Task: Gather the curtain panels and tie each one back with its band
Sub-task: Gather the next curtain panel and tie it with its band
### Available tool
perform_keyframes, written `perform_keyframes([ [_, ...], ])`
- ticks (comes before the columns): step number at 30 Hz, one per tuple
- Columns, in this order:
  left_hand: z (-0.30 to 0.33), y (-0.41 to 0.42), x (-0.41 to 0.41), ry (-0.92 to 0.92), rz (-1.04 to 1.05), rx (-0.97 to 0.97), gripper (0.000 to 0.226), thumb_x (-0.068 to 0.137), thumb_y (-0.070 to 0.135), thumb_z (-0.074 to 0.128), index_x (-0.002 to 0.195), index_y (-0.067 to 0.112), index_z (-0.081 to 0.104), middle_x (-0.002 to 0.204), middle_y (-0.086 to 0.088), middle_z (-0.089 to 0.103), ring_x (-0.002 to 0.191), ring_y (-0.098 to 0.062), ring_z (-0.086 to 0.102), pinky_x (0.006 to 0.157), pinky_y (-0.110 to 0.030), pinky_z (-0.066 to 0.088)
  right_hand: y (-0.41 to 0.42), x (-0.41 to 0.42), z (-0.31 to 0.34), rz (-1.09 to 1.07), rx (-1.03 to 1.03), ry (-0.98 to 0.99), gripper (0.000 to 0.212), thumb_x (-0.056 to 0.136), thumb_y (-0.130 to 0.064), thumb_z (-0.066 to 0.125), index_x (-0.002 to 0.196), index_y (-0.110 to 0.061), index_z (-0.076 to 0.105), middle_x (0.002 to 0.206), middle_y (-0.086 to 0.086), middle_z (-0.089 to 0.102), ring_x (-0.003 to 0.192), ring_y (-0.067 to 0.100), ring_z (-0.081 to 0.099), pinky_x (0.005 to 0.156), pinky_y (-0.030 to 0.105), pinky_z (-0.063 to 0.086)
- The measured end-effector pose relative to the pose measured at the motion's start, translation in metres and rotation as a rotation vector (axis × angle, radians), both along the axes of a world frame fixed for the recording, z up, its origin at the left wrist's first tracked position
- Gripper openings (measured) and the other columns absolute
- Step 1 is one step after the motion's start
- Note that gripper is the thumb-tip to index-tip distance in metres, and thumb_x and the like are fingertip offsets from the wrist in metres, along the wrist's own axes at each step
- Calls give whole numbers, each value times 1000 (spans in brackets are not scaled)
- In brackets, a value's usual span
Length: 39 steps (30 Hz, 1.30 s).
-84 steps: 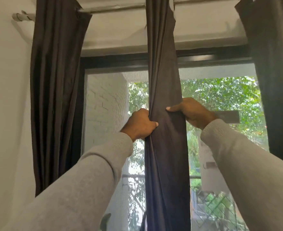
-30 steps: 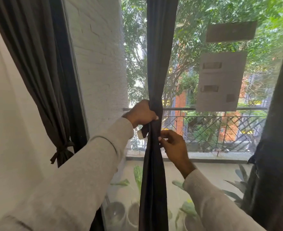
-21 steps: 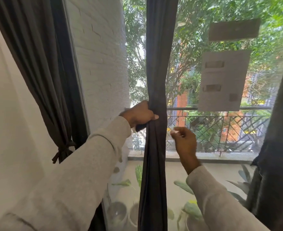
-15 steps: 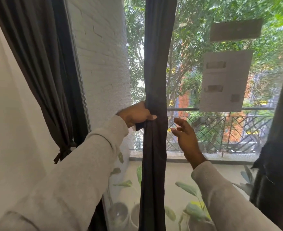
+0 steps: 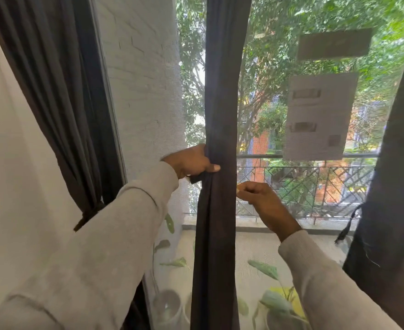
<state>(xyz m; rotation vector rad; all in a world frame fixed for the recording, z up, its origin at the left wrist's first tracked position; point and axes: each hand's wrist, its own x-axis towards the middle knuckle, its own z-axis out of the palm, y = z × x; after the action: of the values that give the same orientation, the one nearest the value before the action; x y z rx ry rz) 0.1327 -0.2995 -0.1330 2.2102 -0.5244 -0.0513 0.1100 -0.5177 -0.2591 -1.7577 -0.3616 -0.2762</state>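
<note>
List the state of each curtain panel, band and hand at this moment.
middle curtain panel: gathered into a narrow column, not tied.
left curtain panel: gathered, tied back with its band.
right curtain panel: hangs at the frame edge, tie unclear.
left hand: grips the middle panel.
right hand: fingers curled beside the panel, contents unclear.

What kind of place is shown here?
Probably a room in a home, at a large screened window facing a balcony: dark fabric curtain panels, a metal lattice balcony railing, green trees outside.
</note>
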Motion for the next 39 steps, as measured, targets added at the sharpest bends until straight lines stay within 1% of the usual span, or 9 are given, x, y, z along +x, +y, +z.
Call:
perform_keyframes([
  [3, 1, -6, 4, -94, 60, 107, 50, 101, 7, 74, 148, 4, 58, 128, -1, 65, 113, -19, 61, 98, -27, 48, 5, 2, -1, -93, 59, -35, 21, 106, -20, 61, 97, -4, 70, 107, 9, 79, 95, 11, 74, 82, 29, 58],
  [9, -4, -5, 10, -42, 52, 64, 49, 101, 5, 74, 147, 3, 59, 134, -7, 70, 120, -25, 66, 100, -32, 51, 10, 2, 0, -38, 208, 21, 17, 105, -12, 63, 121, -7, 67, 102, 18, 74, 65, 23, 70, 56, 32, 54],
  [14, -2, -8, 14, -107, 118, 52, 48, 91, 13, 87, 134, 3, 70, 121, -7, 76, 109, -24, 71, 95, -33, 56, 4, 9, -3, -85, 88, 26, 16, 102, -16, 66, 106, -18, 81, 96, 3, 80, 86, 19, 71, 78, 38, 52],
  [18, -7, -2, 14, -68, 151, -54, 39, 82, 10, 94, 117, 7, 78, 98, 4, 78, 96, -20, 75, 83, -30, 63, 4, 6, -1, -35, 147, 47, 20, 103, -6, 62, 116, -11, 77, 104, 14, 79, 98, 28, 77, 87, 45, 63],
  [23, -19, -3, 15, -90, 251, -150, 46, 71, 15, 101, 108, 3, 76, 98, -12, 82, 88, -30, 82, 79, -54, 69, 1, 5, -4, 62, 197, 90, 33, 93, 2, 74, 124, -9, 70, 108, 29, 74, 95, 45, 74, 87, 54, 64],
  [27, -23, -9, 9, -166, 319, -182, 34, 77, 8, 97, 98, -4, 72, 85, -17, 80, 64, -28, 80, 59, -43, 68, 3, 0, -2, 118, 20, 95, 33, 91, 1, 77, 121, -11, 70, 92, 16, 78, 81, 24, 72, 75, 37, 56],
  [30, -32, -15, 6, -238, 297, -221, 34, 76, 8, 97, 93, -8, 72, 83, -19, 79, 61, -29, 79, 56, -50, 67, 6, -2, 1, -13, 61, 0, 34, 84, 1, 85, 111, -10, 67, 74, 15, 73, 68, 17, 68, 63, 28, 55],
  [35, -60, -7, 12, -378, -12, -257, 23, 88, 2, 86, 85, 9, 64, 89, -22, 73, 89, -37, 78, 77, -54, 68, 2, -1, -9, -149, 27, -207, 42, 82, -2, 87, 110, -19, 62, 75, 14, 73, 67, 20, 69, 67, 32, 60],
  [39, -72, 4, 9, -477, -165, -172, 28, 96, -12, 68, 116, 7, 76, 112, -8, 79, 106, -19, 78, 92, -39, 66, 1, -9, -12, -193, 4, -298, 46, 84, -4, 86, 119, -26, 65, 87, 1, 77, 73, 17, 76, 65, 23, 60],
])
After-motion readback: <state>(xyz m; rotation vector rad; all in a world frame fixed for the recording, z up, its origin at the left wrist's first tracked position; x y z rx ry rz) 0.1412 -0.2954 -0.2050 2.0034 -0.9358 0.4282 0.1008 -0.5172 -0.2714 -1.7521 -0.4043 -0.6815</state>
